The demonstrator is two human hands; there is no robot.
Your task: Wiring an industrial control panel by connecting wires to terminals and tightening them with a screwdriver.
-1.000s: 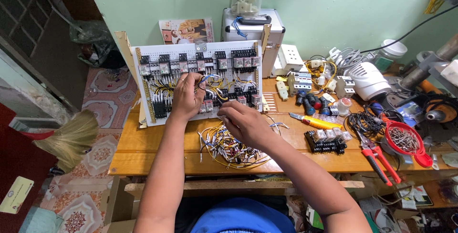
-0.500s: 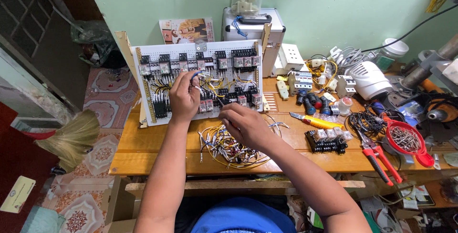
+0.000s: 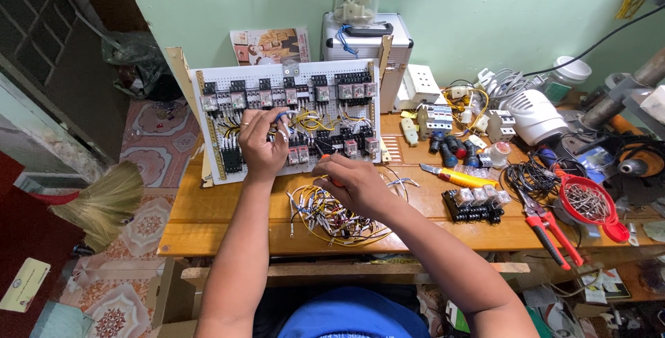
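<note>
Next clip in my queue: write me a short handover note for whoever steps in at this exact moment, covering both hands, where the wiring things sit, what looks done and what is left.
Left hand: up against the white perforated relay panel, fingers pinching a blue-tipped wire end near its middle rows.
Right hand: lower, at the panel's bottom edge, gripping a thin orange-handled tool.
Loose bundle of yellow and white wires: on the wooden bench, just below the right hand.
Done: many yellow wires already run between the panel's relays.
Left: the loose bundle is not yet on the panel.
</note>
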